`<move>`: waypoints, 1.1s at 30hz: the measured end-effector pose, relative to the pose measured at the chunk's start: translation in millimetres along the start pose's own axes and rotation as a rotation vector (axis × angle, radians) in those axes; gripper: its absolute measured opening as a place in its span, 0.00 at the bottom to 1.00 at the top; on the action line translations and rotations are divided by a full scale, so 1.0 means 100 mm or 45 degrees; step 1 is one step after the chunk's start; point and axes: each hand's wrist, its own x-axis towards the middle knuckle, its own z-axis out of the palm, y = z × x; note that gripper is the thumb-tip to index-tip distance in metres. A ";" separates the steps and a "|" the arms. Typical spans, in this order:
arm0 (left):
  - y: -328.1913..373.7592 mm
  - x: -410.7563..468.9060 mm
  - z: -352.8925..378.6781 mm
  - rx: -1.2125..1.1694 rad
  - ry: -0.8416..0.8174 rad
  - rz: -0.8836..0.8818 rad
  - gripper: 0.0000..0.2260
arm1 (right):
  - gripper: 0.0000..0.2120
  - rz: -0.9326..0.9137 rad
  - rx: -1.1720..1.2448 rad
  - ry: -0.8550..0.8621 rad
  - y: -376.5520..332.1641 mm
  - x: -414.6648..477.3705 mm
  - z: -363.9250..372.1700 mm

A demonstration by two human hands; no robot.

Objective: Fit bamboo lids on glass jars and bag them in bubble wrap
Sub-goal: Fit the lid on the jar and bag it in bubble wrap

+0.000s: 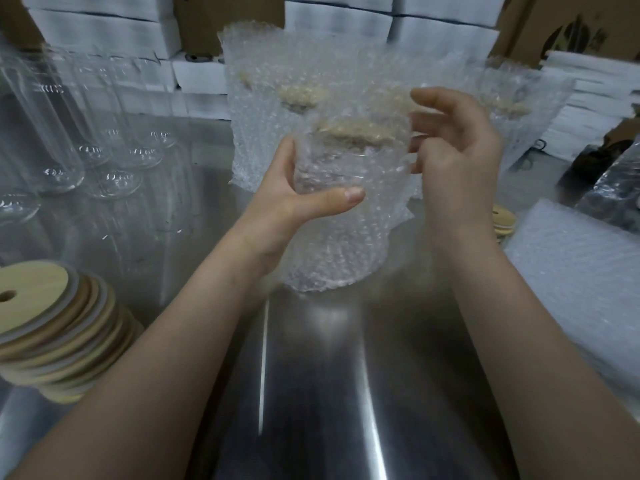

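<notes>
A steel table (329, 375) spreads beneath the grip and toward the viewer. Beyond the grip, white boxes (104, 32) stand stacked against brown cartons (530, 26). Well to its right lies a pile of white sheets (595, 98).

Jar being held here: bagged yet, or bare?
Bagged. The bubble wrap bag surrounds the jar gripped by the left hand; its bamboo lid shows blurred through the wrap. Bag mouth: cannot tell.

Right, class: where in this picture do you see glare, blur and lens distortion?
Head view: bright streaks of glare run down the steel table; the bagged jar looks soft and blurred; the bare glass jars lean outward, which is wide-angle distortion.
</notes>
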 end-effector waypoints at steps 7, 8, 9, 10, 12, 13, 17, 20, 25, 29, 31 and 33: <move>0.02 0.03 -0.09 -0.157 -0.022 -0.021 0.21 | 0.15 0.142 0.115 -0.174 0.04 0.09 -0.05; 0.02 0.03 -0.10 -0.183 -0.010 -0.015 0.18 | 0.13 0.158 0.166 -0.153 0.04 0.10 -0.05; 0.03 0.03 -0.11 -0.211 0.014 -0.009 0.16 | 0.10 0.172 0.217 -0.130 0.05 0.10 -0.05; 0.04 0.04 -0.12 -0.238 0.025 0.006 0.13 | 0.09 0.180 0.256 -0.106 0.05 0.11 -0.06; 0.06 0.06 -0.13 -0.282 0.027 0.042 0.10 | 0.07 0.172 0.313 -0.076 0.04 0.11 -0.07; 0.08 0.06 -0.13 -0.301 0.042 0.052 0.10 | 0.07 0.157 0.340 -0.070 0.04 0.11 -0.08; 0.10 0.09 -0.14 -0.269 0.166 0.078 0.02 | 0.06 0.098 0.411 -0.071 0.00 0.09 -0.09; 0.13 0.09 -0.12 -0.265 0.239 0.149 0.08 | 0.05 0.077 0.434 -0.074 -0.01 0.07 -0.07; 0.26 0.09 -0.05 -0.318 0.391 0.298 0.09 | 0.12 0.057 0.395 -0.252 -0.02 0.10 -0.10; 0.31 0.09 -0.01 -0.250 0.504 0.380 0.08 | 0.11 0.018 0.264 -0.354 -0.03 0.07 -0.06; 0.33 0.08 0.01 -0.225 0.522 0.396 0.07 | 0.03 -0.024 0.250 -0.339 -0.04 0.04 -0.04; 0.34 0.08 0.01 -0.210 0.528 0.419 0.08 | 0.04 -0.054 0.274 -0.296 -0.05 0.02 -0.04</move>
